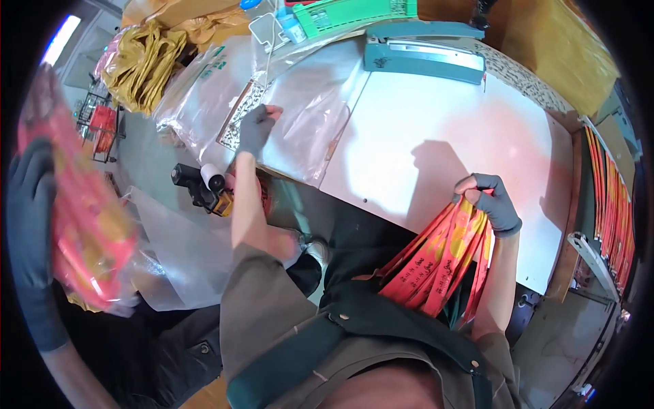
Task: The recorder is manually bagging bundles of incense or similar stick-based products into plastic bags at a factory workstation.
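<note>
The right hand (492,199), gloved in grey, has its fingers (507,208) closed around the top of a fan of red strips (436,262) with yellow print, which hang down from the fingers toward the person's lap, just off the near edge of the white surface (436,136). The left hand (255,129), also gloved, reaches well away from the strips to the clear bags (306,116); its fingers are curled with the tips pressed to the top bag, though whether they pinch the film or only rest on it cannot be told. The likeliest slip is in the right hand: the strips splay out below the grip, so a loosened hold could let the outer ones slide free and drop to the floor. The bags are thin and stacked, so the left fingers may well lift two at once or drag the whole pile sideways. The glove cloth probably dulls the feel of a single layer. A sealer (422,51) stands beyond the left fingers, and a tape gun (201,184) lies below them, near the forearm, where a sweeping elbow could knock it.
</note>
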### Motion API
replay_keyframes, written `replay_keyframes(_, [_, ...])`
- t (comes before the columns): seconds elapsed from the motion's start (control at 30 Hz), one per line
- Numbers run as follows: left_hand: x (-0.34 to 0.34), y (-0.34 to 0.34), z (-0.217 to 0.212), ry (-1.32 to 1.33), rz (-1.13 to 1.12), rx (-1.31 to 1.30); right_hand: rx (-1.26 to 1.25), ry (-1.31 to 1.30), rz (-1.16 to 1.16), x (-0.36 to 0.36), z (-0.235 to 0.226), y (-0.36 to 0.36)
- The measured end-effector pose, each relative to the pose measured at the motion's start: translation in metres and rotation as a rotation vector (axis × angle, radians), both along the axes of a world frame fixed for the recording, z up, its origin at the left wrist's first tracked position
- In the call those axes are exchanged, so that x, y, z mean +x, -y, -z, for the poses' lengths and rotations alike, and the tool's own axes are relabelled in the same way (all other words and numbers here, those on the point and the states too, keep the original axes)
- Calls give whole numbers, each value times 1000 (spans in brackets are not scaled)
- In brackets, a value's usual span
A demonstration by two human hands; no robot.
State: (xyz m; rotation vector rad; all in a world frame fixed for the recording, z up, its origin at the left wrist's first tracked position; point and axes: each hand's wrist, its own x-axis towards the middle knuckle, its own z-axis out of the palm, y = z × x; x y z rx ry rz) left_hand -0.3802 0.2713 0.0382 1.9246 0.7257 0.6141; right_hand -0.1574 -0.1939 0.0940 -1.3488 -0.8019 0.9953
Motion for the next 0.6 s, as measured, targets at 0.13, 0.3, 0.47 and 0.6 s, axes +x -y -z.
replay_keyframes(0.13, [-16,-35,-7,-285,48,114,-27,5,48,0,2,6])
replay_keyframes(0.3, [10,-7,-1,-417,89,297,-41,9,38,1,-3,1])
replay_keyframes(0.47, [20,-20,2,-537,133,478,-55,25,9,-1,-7,-7])
replay_keyframes(0.6, [21,-17,-3,-392,30,482,-62,5,22,-2,-5,-7])
